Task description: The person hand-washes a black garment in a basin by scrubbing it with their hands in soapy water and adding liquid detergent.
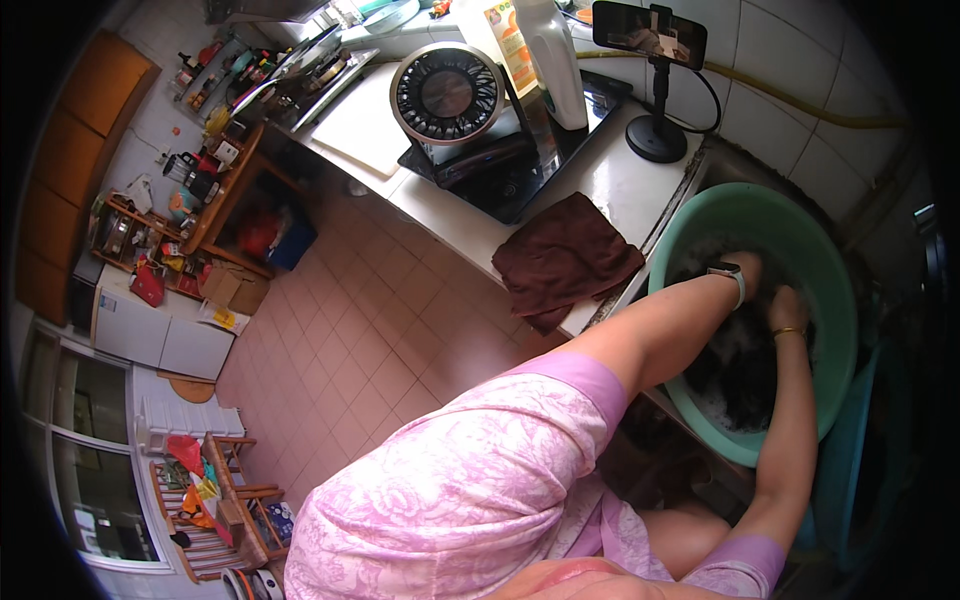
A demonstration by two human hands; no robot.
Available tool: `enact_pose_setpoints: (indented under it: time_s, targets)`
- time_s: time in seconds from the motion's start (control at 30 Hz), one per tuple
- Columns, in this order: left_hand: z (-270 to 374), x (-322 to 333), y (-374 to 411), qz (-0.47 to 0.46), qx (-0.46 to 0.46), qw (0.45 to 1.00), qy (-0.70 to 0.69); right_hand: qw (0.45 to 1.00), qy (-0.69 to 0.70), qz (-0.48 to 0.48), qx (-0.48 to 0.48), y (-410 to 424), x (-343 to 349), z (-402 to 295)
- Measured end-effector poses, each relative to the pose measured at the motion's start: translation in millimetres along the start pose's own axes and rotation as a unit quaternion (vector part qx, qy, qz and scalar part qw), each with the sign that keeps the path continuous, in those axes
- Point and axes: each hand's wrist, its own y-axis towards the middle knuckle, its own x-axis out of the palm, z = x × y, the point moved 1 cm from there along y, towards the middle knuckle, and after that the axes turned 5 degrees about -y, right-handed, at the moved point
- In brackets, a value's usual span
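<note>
A large green plastic basin [841, 330] sits in the sink and holds dark wet fabric [739, 375] in sudsy water. My left hand [748, 271], with a watch [727, 276] on its wrist, reaches into the basin near its far side. Close beside it, my right hand [786, 306] is down in the same dark load, a gold bracelet [789, 331] on that wrist. The fingers of both hands are hidden by the water, suds and fabric, so their grip does not show.
A folded brown cloth [566, 255] hangs over the counter edge. Behind it are a small fan [448, 94] on a black cooktop [517, 184], a white bottle [551, 64] and a phone [649, 34] on a stand [657, 139]. A blue basin [855, 457] stands beside the green one.
</note>
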Motion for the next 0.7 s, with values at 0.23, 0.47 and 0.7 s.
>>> enact_pose_setpoints:
  time_s: [0.23, 0.47, 0.7]
  targets:
    - [-13, 19, 32, 0.024, 0.010, 0.999, -0.019, 0.999, 0.018, -0.036, -0.012, 11, 1, 16]
    - [-2, 28, 27, 0.000, 0.020, 1.000, -0.008, 0.999, 0.023, -0.022, -0.025, 11, 20, 33]
    - [3, 13, 12, 0.017, 0.074, 0.997, -0.022, 0.998, 0.034, -0.004, -0.059, 5, 2, 15]
